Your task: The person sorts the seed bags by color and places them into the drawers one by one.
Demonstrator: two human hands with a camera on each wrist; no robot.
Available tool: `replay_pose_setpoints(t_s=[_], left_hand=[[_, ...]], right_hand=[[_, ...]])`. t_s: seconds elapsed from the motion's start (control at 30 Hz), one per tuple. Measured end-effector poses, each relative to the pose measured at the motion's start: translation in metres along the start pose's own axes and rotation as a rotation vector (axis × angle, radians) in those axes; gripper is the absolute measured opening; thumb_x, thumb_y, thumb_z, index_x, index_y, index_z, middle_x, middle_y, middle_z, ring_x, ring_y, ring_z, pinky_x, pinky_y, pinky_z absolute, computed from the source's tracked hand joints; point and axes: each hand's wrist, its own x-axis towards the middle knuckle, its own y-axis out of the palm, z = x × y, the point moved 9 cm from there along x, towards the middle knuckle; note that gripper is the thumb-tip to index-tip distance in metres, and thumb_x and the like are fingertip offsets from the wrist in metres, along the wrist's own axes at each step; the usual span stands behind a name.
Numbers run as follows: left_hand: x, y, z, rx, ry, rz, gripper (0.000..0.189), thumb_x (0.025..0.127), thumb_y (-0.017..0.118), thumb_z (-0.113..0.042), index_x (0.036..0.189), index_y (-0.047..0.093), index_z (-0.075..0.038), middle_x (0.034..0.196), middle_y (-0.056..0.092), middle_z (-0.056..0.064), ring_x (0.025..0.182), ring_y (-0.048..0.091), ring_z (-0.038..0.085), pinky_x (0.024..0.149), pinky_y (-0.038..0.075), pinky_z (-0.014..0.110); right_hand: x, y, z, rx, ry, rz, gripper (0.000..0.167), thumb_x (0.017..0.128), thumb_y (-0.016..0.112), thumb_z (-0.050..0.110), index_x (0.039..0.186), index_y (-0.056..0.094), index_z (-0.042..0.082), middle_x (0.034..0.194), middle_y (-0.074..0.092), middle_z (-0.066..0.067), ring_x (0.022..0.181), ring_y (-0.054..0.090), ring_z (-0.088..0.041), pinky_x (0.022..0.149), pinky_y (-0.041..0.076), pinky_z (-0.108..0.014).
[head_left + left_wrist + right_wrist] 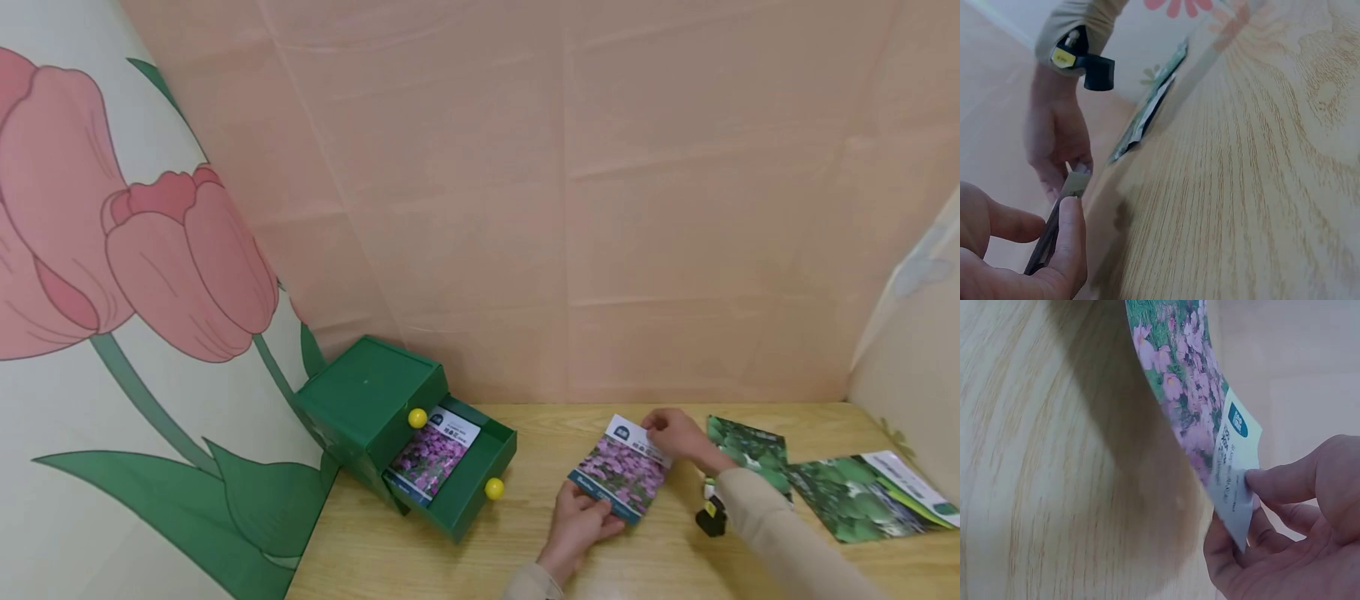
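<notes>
A flower seed packet (621, 473), with purple-pink blooms and a white top strip, is held between both hands above the wooden table. My left hand (576, 527) grips its lower edge; in the left wrist view the thumb and a finger (1071, 234) pinch it, and it appears nearly edge-on. With thumb and fingers, my right hand (677, 435) pinches the upper right corner of the packet. The right wrist view shows the packet (1194, 406) bowed, its white end in the right hand (1291, 531). A matching packet (435, 454) lies in an open green drawer (480, 487).
The green drawer cabinet (367, 379) with yellow knobs stands at the left, by the tulip-painted wall. Two green leafy packets lie at the right: one packet (750, 442) partly behind the right forearm, the other packet (847, 496) farther right. A pink sheet (562, 208) covers the back.
</notes>
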Motion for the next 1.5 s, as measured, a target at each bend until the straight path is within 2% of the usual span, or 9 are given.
replay_pose_setpoints(t_s=[0.17, 0.3, 0.43, 0.53, 0.7, 1.1, 1.33, 1.5], left_hand=[[-0.003, -0.003, -0.005, -0.032, 0.034, -0.004, 0.035, 0.094, 0.064, 0.014, 0.123, 0.054, -0.003, 0.096, 0.070, 0.017, 0.073, 0.072, 0.021, 0.070, 0.069, 0.035], [-0.007, -0.004, -0.009, -0.050, 0.063, 0.006, 0.037, 0.093, 0.063, 0.015, 0.124, 0.055, -0.003, 0.097, 0.071, 0.016, 0.073, 0.072, 0.021, 0.070, 0.069, 0.035], [-0.010, -0.007, -0.011, -0.069, 0.067, 0.008, 0.038, 0.093, 0.063, 0.014, 0.125, 0.055, -0.005, 0.100, 0.071, 0.016, 0.076, 0.073, 0.021, 0.070, 0.069, 0.035], [-0.014, -0.010, -0.014, -0.068, 0.057, 0.008, 0.040, 0.094, 0.063, 0.013, 0.128, 0.056, -0.007, 0.103, 0.072, 0.016, 0.078, 0.074, 0.022, 0.072, 0.069, 0.035], [-0.024, -0.015, -0.020, -0.034, 0.033, 0.002, 0.045, 0.096, 0.064, 0.010, 0.136, 0.056, -0.010, 0.107, 0.071, 0.014, 0.083, 0.076, 0.024, 0.074, 0.069, 0.036], [-0.045, -0.024, -0.040, -0.050, 0.047, 0.009, 0.034, 0.095, 0.067, 0.008, 0.125, 0.063, -0.008, 0.108, 0.072, 0.013, 0.084, 0.076, 0.024, 0.076, 0.069, 0.035], [-0.051, -0.032, -0.049, -0.047, 0.057, 0.016, 0.026, 0.096, 0.069, 0.005, 0.120, 0.066, -0.005, 0.104, 0.070, 0.013, 0.083, 0.076, 0.022, 0.077, 0.069, 0.035], [-0.055, -0.038, -0.057, -0.042, 0.071, 0.026, 0.018, 0.096, 0.070, 0.002, 0.113, 0.066, -0.002, 0.099, 0.071, 0.013, 0.082, 0.076, 0.022, 0.077, 0.069, 0.035]], right_hand=[[-0.010, -0.007, 0.007, 0.109, 0.001, 0.021, 0.023, 0.101, 0.059, 0.005, 0.117, 0.067, -0.008, 0.106, 0.070, -0.020, 0.095, 0.062, -0.025, 0.075, 0.053, -0.033], [-0.017, -0.009, 0.010, 0.195, 0.005, 0.042, 0.027, 0.104, 0.057, 0.006, 0.125, 0.064, -0.009, 0.112, 0.070, -0.024, 0.093, 0.063, -0.022, 0.071, 0.056, -0.033], [-0.025, -0.006, 0.008, 0.307, 0.049, 0.083, 0.032, 0.110, 0.052, 0.010, 0.134, 0.059, -0.010, 0.117, 0.069, -0.025, 0.091, 0.066, -0.021, 0.069, 0.061, -0.036], [-0.031, -0.004, 0.007, 0.383, 0.075, 0.111, 0.038, 0.113, 0.049, 0.015, 0.141, 0.053, -0.010, 0.119, 0.070, -0.023, 0.092, 0.069, -0.023, 0.074, 0.064, -0.039], [-0.042, -0.003, 0.010, 0.448, 0.091, 0.120, 0.045, 0.114, 0.052, 0.023, 0.148, 0.050, -0.007, 0.121, 0.070, -0.020, 0.097, 0.072, -0.022, 0.081, 0.065, -0.040], [-0.059, -0.007, 0.026, 0.538, 0.070, 0.103, 0.043, 0.112, 0.056, 0.020, 0.144, 0.051, -0.008, 0.119, 0.069, -0.016, 0.096, 0.071, -0.021, 0.081, 0.065, -0.039], [-0.065, -0.008, 0.035, 0.550, 0.077, 0.103, 0.038, 0.111, 0.058, 0.022, 0.136, 0.056, -0.008, 0.115, 0.070, -0.012, 0.096, 0.070, -0.020, 0.083, 0.064, -0.039], [-0.067, -0.009, 0.041, 0.554, 0.080, 0.116, 0.037, 0.112, 0.057, 0.020, 0.135, 0.056, -0.009, 0.117, 0.069, -0.012, 0.098, 0.069, -0.020, 0.084, 0.064, -0.038]])
